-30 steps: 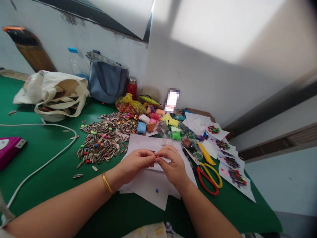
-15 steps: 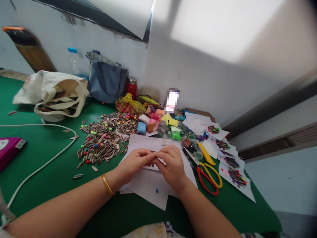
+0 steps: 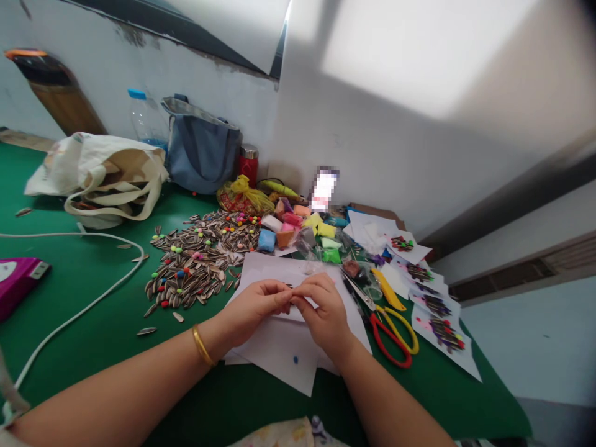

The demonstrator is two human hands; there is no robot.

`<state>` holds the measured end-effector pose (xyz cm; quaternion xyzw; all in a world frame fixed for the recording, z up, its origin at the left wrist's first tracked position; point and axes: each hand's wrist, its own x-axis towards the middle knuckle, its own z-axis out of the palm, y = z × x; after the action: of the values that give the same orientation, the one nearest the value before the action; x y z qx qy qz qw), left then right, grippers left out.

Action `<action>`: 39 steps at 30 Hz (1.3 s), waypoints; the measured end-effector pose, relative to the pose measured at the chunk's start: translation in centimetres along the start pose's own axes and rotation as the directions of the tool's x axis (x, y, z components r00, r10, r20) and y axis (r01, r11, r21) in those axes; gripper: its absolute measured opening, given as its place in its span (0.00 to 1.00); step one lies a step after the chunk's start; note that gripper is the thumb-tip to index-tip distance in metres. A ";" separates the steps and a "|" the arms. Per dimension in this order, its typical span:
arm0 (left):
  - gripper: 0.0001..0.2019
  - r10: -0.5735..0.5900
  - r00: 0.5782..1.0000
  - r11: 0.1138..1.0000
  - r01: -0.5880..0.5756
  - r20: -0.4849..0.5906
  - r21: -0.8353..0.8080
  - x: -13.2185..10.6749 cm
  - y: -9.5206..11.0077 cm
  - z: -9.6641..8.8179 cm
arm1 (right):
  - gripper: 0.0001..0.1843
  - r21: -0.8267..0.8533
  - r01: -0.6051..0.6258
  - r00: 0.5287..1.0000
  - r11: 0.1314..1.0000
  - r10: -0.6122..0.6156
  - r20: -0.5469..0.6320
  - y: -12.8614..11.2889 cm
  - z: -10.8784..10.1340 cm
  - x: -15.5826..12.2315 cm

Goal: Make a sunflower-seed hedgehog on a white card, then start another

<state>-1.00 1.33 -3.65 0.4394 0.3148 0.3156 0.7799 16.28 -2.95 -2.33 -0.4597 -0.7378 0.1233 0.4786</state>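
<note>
My left hand [image 3: 261, 307] and my right hand [image 3: 323, 313] meet over white paper sheets [image 3: 284, 357], fingertips pinched together. Whatever lies between the fingertips is too small and covered to make out. A gold bangle [image 3: 203, 345] circles my left wrist. On the paper below the hands rests a small blue bit [image 3: 295, 359]. Dark marks or pieces show on the sheet just behind my fingers, mostly hidden. Left of the paper spreads a pile of sunflower seeds [image 3: 195, 267] mixed with bright coloured pieces.
Scissors [image 3: 393, 335] with red and yellow handles and a yellow cutter [image 3: 388, 290] lie to the right. Beyond are packets of coloured clay [image 3: 267, 240] and a phone [image 3: 325, 189]. Seed-decorated papers [image 3: 447, 335] line the right edge. A white cable [image 3: 88, 304] crosses the left side.
The right hand's fingers have shifted very slightly against the left fingertips. Both hands stay in the same place over the paper.
</note>
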 end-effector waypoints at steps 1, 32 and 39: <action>0.14 -0.002 1.000 1.000 0.002 0.000 0.008 0.0 0.0 0.0 | 0.05 0.006 0.005 1.000 1.000 -0.004 -0.008 0.0 0.0 0.0; 0.20 0.050 0.998 0.994 -0.053 -0.031 -0.101 -0.1 -0.1 0.5 | 0.09 -0.157 0.089 0.996 0.984 -0.085 0.034 -0.9 -0.3 -0.1; 0.24 -0.097 0.995 0.784 0.086 0.016 -0.615 -0.7 1.0 1.3 | 0.10 -0.090 0.263 0.960 0.961 -0.251 0.126 -2.7 2.0 -0.5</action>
<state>-0.60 0.55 -2.06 0.1436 0.2225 0.3662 0.8921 13.19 -4.29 -1.93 -0.3769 -0.8227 0.0466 0.4229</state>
